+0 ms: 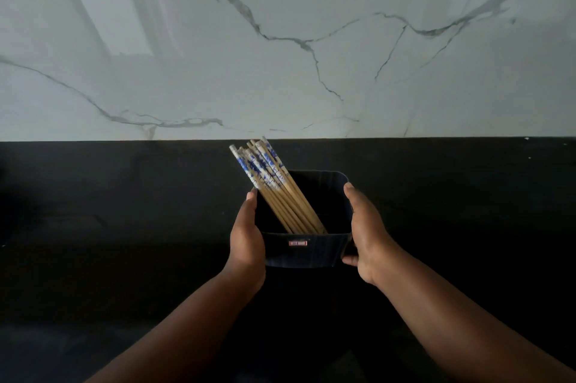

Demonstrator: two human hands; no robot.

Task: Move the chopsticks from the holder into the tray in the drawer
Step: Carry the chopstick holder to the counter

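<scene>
A dark, square chopstick holder (pixel 307 253) with a small red label stands on the black countertop in the middle of the view. Several wooden chopsticks (pixel 280 195) with blue-and-white patterned tops lean in it toward the back left, their ends sticking out above the rim. My left hand (pixel 246 236) grips the holder's left side, fingers along the wall. My right hand (pixel 364 233) grips its right side, with the thumb under the front corner. No drawer or tray is in view.
The black countertop (pixel 124 226) spreads to both sides of the holder. Behind it rises a white marble-patterned wall (pixel 280 55) with grey veins, meeting the counter just behind the chopstick tops.
</scene>
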